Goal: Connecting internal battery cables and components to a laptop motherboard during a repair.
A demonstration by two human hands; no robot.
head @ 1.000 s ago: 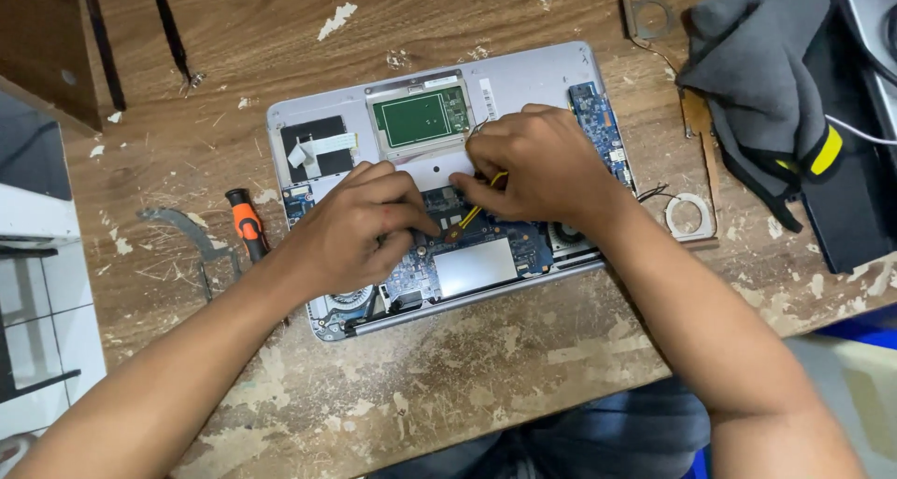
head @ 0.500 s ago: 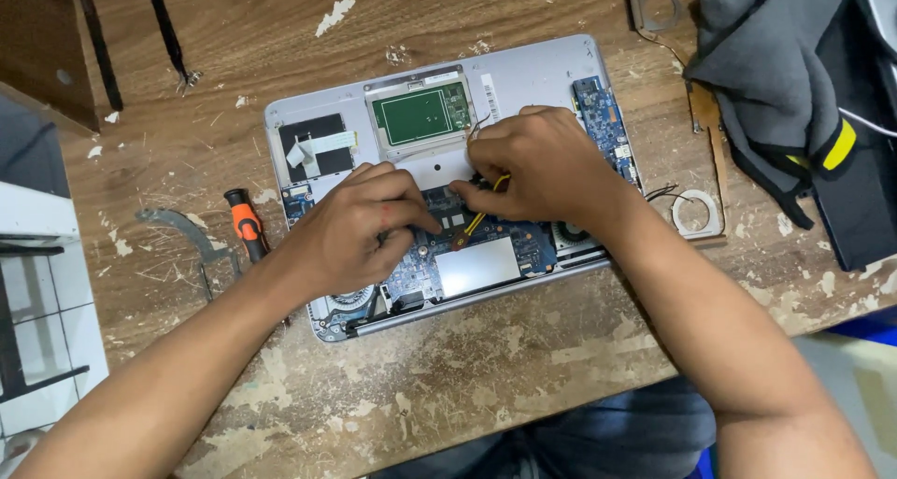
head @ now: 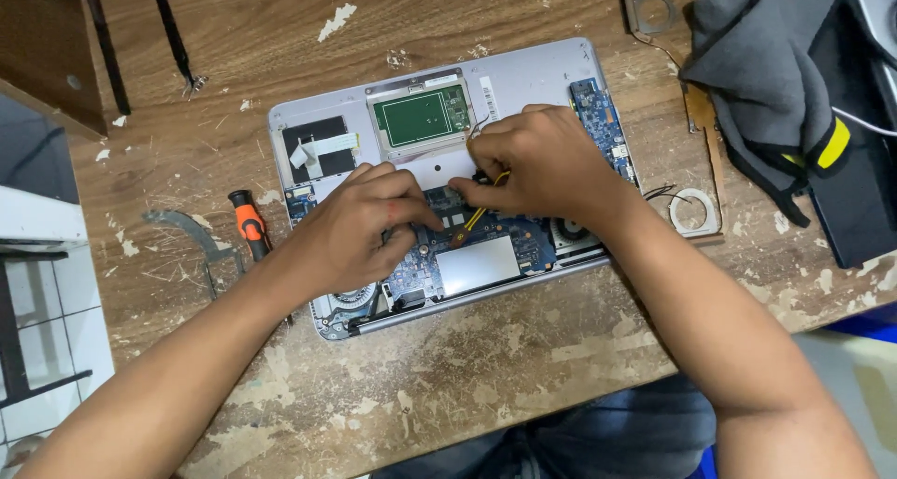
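Bright even overhead light, soft shadows, sharp focus

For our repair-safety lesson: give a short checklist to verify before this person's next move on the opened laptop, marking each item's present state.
1. Right hand grips the yellow tool: ok.
2. Left hand rests on the board: ok.
3. Tool tip seated on a part: cannot tell.
4. Laptop base flat on the table: ok.
5. Orange screwdriver lies beside the base: ok.
6. Power disconnected: cannot tell.
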